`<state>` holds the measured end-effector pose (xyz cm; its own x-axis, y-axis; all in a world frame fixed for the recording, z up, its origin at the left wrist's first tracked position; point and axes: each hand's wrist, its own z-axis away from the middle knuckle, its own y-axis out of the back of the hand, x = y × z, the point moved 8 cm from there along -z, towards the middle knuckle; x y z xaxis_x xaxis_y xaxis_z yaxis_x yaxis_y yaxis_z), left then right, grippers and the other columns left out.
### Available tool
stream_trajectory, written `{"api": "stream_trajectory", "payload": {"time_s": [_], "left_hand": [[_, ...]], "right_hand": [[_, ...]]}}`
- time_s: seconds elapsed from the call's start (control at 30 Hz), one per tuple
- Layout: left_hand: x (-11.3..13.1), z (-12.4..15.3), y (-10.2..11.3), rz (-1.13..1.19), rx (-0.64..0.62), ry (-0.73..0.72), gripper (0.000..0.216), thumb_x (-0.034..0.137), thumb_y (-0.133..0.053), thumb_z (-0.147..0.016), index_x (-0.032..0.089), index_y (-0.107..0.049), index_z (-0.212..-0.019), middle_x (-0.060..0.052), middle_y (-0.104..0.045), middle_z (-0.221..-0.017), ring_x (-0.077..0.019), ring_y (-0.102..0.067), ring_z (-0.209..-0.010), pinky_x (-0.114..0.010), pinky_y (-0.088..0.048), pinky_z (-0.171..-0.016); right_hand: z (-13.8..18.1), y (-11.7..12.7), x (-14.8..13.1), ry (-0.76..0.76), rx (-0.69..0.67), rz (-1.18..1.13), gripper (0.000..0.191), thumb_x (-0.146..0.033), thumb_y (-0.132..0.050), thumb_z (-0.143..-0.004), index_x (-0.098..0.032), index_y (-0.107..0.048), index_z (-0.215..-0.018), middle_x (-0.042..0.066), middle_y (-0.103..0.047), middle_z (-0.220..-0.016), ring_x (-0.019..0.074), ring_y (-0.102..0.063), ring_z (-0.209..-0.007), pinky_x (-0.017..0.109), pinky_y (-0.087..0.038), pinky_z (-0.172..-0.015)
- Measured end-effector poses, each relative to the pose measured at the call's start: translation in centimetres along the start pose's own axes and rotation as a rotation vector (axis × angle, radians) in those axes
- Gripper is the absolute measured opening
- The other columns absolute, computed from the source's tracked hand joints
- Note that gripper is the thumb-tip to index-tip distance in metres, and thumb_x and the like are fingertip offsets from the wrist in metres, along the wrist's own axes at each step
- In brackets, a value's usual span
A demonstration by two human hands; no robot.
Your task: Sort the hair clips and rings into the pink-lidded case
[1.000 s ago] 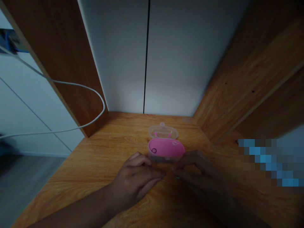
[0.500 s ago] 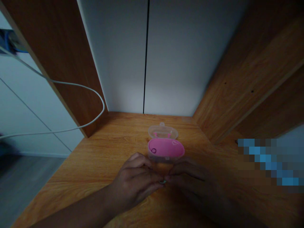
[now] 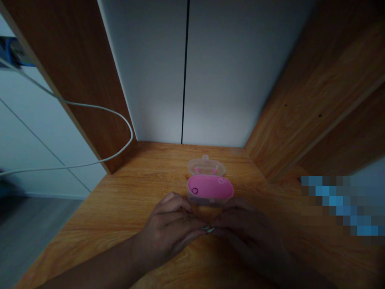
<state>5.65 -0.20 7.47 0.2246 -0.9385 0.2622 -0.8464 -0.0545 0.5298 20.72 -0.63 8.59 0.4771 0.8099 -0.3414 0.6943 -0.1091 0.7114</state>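
A small pink oval case [image 3: 210, 188] with a clear flip lid [image 3: 206, 166] stands open on the wooden desk [image 3: 120, 208]. A tiny dark ring lies at the left of its pink tray. Just in front of the case my left hand [image 3: 171, 228] and my right hand [image 3: 243, 228] meet, fingertips pinched together around a tiny pale object [image 3: 208, 229] too small to name. Both hands rest low on the desk, fingers curled.
A white cable [image 3: 99, 110] loops across the left wooden side panel. White back panels with a dark seam [image 3: 184, 80] close the alcove. A wooden wall [image 3: 300, 112] rises on the right. A blurred blue patch [image 3: 339, 204] sits at the right.
My two hands have drawn together, from a small gap between the fingertips to touching, pinched on the tiny object. The pink case has not moved.
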Motion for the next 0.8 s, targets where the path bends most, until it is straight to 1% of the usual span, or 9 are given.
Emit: {"api": "stream_trajectory", "payload": {"time_s": [0.2,0.3,0.37,0.47,0.6,0.63,0.7,0.8], "left_hand": [[0.3,0.0,-0.5,0.039,-0.045,-0.057,0.018,0.014,-0.073,-0.088,0.017,-0.069,-0.105,0.001,-0.077,-0.083,-0.0158,-0.065,-0.079,-0.031,-0.047,-0.071],[0.5,0.0,-0.8,0.069,-0.074,-0.084,0.016,0.014,-0.069,-0.091,0.016,-0.068,-0.107,0.001,-0.078,-0.085,-0.0148,-0.066,-0.080,-0.031,-0.046,-0.073],[0.6,0.0,-1.0,0.085,-0.102,-0.100,0.015,0.015,-0.065,-0.094,0.016,-0.068,-0.108,0.001,-0.078,-0.086,-0.0146,-0.066,-0.081,-0.031,-0.046,-0.074],[0.7,0.1,-1.2,0.101,-0.133,-0.106,0.015,0.016,-0.059,-0.098,0.016,-0.068,-0.111,0.000,-0.078,-0.085,-0.0145,-0.066,-0.082,-0.031,-0.046,-0.076],[0.9,0.1,-1.1,0.083,-0.133,-0.109,0.017,0.016,-0.055,-0.100,0.017,-0.068,-0.111,0.000,-0.077,-0.084,-0.0158,-0.065,-0.084,-0.032,-0.046,-0.077],[0.9,0.1,-1.0,0.065,-0.123,-0.104,0.016,0.017,-0.056,-0.099,0.017,-0.069,-0.109,-0.001,-0.077,-0.084,-0.0161,-0.065,-0.083,-0.032,-0.046,-0.076],[0.7,0.0,-0.7,0.025,-0.094,-0.081,0.012,0.020,-0.060,-0.097,0.018,-0.069,-0.104,-0.001,-0.077,-0.082,-0.0168,-0.064,-0.081,-0.032,-0.046,-0.074],[0.4,-0.3,-0.6,0.005,-0.074,-0.041,0.010,0.024,-0.061,-0.097,0.019,-0.069,-0.097,0.000,-0.076,-0.081,-0.0173,-0.063,-0.080,-0.031,-0.047,-0.074]], "right_hand": [[0.2,-0.5,0.3,-0.034,-0.039,0.032,0.015,-0.032,-0.056,-0.099,-0.025,-0.069,-0.094,-0.001,-0.074,-0.081,0.0159,-0.067,-0.079,0.026,-0.055,-0.067],[0.5,-1.1,0.6,-0.059,-0.080,0.007,0.015,-0.032,-0.058,-0.098,-0.026,-0.070,-0.093,-0.001,-0.075,-0.083,0.0166,-0.067,-0.077,0.027,-0.056,-0.065],[0.5,-1.2,0.7,-0.062,-0.076,0.005,0.012,-0.032,-0.060,-0.096,-0.027,-0.071,-0.093,-0.001,-0.075,-0.084,0.0177,-0.068,-0.077,0.027,-0.056,-0.065],[0.5,-1.2,0.5,-0.050,-0.071,-0.054,0.006,-0.027,-0.064,-0.093,-0.028,-0.069,-0.095,-0.002,-0.074,-0.083,0.0178,-0.069,-0.083,0.026,-0.057,-0.070],[0.4,-1.4,0.5,-0.092,-0.108,-0.134,0.015,-0.019,-0.068,-0.089,-0.028,-0.063,-0.099,-0.002,-0.072,-0.087,0.0158,-0.069,-0.092,0.025,-0.056,-0.077],[0.4,-1.3,0.4,-0.094,-0.097,-0.141,0.017,-0.019,-0.069,-0.088,-0.028,-0.061,-0.100,-0.002,-0.072,-0.090,0.0163,-0.068,-0.096,0.026,-0.056,-0.079],[0.5,-0.9,0.3,-0.081,-0.045,-0.146,0.020,-0.019,-0.069,-0.087,-0.028,-0.060,-0.102,-0.001,-0.073,-0.095,0.0168,-0.068,-0.096,0.028,-0.057,-0.079],[0.7,-0.6,0.6,-0.087,-0.009,-0.132,0.017,-0.021,-0.068,-0.088,-0.027,-0.061,-0.102,0.000,-0.072,-0.095,0.0161,-0.068,-0.086,0.028,-0.056,-0.073]]}}
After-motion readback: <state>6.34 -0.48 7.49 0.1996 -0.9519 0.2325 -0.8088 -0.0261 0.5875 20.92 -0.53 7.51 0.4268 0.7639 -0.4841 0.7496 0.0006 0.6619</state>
